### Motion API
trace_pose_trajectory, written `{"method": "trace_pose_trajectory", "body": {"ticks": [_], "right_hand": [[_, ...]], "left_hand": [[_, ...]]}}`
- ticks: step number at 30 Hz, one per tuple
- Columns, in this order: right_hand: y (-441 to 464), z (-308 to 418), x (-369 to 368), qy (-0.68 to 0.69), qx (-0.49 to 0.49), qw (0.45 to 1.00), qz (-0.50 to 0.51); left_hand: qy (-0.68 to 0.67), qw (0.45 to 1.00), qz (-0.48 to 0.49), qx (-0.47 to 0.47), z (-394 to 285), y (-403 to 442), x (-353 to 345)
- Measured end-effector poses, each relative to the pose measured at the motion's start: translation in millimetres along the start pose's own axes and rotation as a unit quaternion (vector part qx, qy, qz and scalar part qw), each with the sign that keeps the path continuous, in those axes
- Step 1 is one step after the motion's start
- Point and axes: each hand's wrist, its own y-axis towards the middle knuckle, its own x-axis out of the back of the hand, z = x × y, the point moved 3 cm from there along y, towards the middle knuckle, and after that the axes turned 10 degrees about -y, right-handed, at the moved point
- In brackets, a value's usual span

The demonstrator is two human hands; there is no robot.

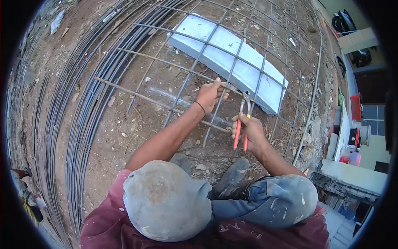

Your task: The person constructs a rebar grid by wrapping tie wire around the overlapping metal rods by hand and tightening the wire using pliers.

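Noted red on plier handles (237,135), bluish white on slab (224,39), rusty brown and grey in crisscross mesh (190,71), maroon on shirt (103,216), white-flecked faded blue on trousers (290,199).

Rough metal grid (206,42), smooth plastic plier handles (237,135)

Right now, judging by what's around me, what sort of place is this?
Probably an outdoor construction site: long steel bars lie on bare dirt, a rebar grid stretches ahead, and your right hand holds red-handled pliers.
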Motion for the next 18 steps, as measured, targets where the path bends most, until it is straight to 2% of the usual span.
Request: {"method": "trace_pose_trajectory", "body": {"ticks": [4, 7, 8, 12, 14, 15, 16, 18], "right_hand": [[3.0, -2.7, -16.3, 0.053, -0.004, 0.999, -0.013], [7.3, 8.5, -37.4, -0.054, 0.009, 0.998, 0.040], [6.9, 10.8, -39.1, -0.053, 0.010, 0.998, 0.038], [8.0, 14.5, -34.9, -0.087, 0.081, 0.992, -0.038], [9.9, 18.7, -30.7, -0.227, 0.067, 0.972, -0.009], [15.7, 22.2, -28.5, -0.323, 0.076, 0.943, 0.008], [16.1, 21.3, -27.1, -0.324, 0.077, 0.943, 0.007], [8.7, 28.2, -24.7, -0.309, 0.178, 0.931, -0.079]], "left_hand": [[0.011, 1.000, -0.010, -0.007, -3.9, -5.7, -4.2], [0.005, 1.000, -0.011, -0.001, -3.8, -6.8, -2.0], [-0.007, 1.000, -0.008, 0.002, -4.5, -5.1, -3.0], [-0.012, 1.000, -0.004, 0.008, -5.6, -4.0, -3.2], [-0.008, 1.000, -0.020, 0.006, -6.9, -8.7, -6.5], [-0.009, 1.000, -0.019, 0.006, -5.8, -8.6, -5.6], [-0.019, 1.000, -0.017, 0.006, -5.2, -7.9, -5.3], [-0.027, 0.999, -0.016, 0.007, -7.1, -6.4, -4.3]]}}
